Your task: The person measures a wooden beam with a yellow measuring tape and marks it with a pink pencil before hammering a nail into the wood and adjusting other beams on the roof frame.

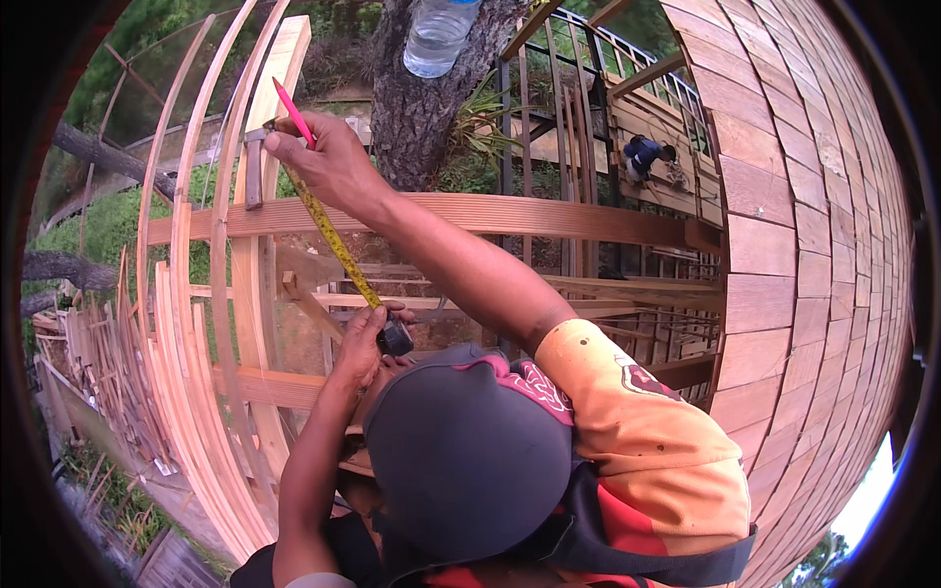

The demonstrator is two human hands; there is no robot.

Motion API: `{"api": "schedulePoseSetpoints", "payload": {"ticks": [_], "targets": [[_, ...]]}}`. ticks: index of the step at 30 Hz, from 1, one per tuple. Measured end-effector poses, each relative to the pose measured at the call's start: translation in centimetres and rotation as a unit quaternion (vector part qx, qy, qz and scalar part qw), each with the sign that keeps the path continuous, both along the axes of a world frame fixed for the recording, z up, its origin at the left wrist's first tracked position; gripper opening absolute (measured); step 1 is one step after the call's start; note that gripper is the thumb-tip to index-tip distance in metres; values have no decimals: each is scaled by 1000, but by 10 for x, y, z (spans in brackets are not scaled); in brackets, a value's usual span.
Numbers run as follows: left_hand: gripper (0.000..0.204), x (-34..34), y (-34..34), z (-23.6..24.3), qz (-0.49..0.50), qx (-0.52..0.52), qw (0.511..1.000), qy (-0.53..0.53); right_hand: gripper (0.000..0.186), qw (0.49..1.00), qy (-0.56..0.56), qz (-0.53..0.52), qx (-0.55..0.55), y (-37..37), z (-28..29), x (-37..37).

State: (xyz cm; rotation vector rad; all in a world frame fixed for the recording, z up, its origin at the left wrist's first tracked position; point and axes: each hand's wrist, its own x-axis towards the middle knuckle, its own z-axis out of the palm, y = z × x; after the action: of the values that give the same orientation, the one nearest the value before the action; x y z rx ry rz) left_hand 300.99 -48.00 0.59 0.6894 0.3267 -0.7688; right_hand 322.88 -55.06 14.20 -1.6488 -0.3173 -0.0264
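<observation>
I've got R fingers (286,150) closed on the pink pencil (287,103), abt 10-11 o'clock, by the far end of the yellow tape (335,240); L fingers (372,321) grip its black case (396,339), 8 o'clock. If R slips, I risk snapback or pencil dropping past the beam (451,214).

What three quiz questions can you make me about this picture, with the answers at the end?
1. Pick one: what colour is the pencil-like stick in the right hand?
a) green
b) pink
c) blue

2. True or false: the left hand holds the black tape case.

3. Fill in: the yellow tape runs from the case up to the ____ hand.

Key: 1. b; 2. true; 3. right.
</observation>
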Motion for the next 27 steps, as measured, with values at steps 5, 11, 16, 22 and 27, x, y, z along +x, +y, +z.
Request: {"api": "schedulePoseSetpoints", "payload": {"ticks": [5,11,16,22,27], "targets": [[37,-6,-12,-8,166,-39,985,32,43,938,137,207,-240,-22,-38,-72],[41,40,-17,-16,187,-91,969,131,35,915,16,145,-376,-39,-61,-88],[34,101,-24,-13,286,-111,946,104,26,918,-7,116,-379,-41,-35,-62],[32,105,-44,-11,284,-54,951,105,26,835,-23,202,-511,-19,-86,-9],[31,125,-62,-28,325,-103,936,90,28,771,27,353,-529,-1,-138,26]]}}
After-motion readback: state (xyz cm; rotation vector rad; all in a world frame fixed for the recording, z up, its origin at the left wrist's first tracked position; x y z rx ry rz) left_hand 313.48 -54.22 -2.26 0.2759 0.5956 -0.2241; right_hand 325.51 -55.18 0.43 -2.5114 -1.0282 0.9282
